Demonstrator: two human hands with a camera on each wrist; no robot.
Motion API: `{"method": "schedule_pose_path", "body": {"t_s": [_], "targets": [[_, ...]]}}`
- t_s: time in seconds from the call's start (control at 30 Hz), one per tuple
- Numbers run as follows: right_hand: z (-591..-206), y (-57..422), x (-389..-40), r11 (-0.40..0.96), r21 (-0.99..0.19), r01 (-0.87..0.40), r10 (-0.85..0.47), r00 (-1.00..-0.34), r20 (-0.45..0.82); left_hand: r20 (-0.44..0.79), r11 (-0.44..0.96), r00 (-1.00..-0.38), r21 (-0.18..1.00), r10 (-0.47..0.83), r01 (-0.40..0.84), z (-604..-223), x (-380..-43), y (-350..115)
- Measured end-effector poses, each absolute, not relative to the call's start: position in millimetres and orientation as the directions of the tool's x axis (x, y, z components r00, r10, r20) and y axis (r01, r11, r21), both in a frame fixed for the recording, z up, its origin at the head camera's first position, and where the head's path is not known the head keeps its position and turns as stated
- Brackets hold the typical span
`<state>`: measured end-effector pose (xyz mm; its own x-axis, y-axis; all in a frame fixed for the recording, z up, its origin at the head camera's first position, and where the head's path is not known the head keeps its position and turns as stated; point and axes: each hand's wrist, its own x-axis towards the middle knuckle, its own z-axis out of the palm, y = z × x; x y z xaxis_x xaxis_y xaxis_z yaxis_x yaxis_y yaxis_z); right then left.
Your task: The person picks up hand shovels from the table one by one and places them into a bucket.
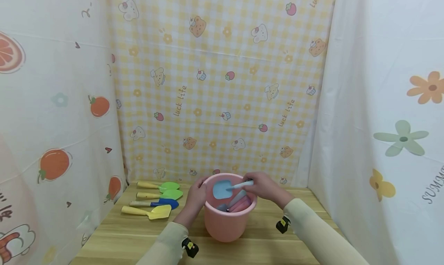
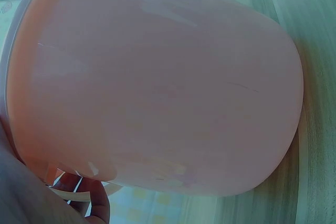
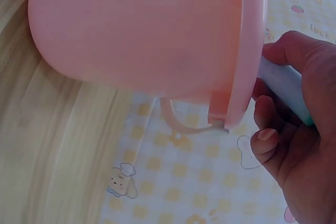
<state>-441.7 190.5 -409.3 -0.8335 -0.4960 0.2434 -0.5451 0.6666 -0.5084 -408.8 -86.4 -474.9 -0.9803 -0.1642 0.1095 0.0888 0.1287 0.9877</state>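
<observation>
A pink bucket stands upright on the wooden table. My left hand grips its rim on the left side, with fingertips curled near the bucket's carrying handle in the left wrist view. My right hand holds a light blue toy shovel by its handle, at the right side of the rim. The shovel's blade lies over the bucket's opening. Lower inside are a pink piece and greyish pieces, partly hidden, their kinds unclear.
Left of the bucket lie several garden trowels: two green ones, a blue one and a yellow one, handles pointing left. Printed cloths hang behind and at both sides of the table.
</observation>
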Motion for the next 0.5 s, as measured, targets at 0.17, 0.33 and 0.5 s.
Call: {"method": "schedule_pose_path", "body": {"t_s": [0.17,0.33,0.5], "targets": [[-408,183,-444,0.679,-0.434,-0.592,-0.542,-0.803,0.247,0.098,0.129,-0.982,0.989,-0.160,0.078,-475,-410,-87],[-407,175,-446,0.682,-0.372,-0.630,-0.588,-0.774,0.233,0.100,0.139,-0.981,0.987,-0.166,0.077,-475,-411,-87],[-404,166,-449,0.670,-0.368,-0.644,-0.625,-0.758,0.189,0.106,0.159,-0.980,0.984,-0.169,0.079,-475,-411,-87]]}}
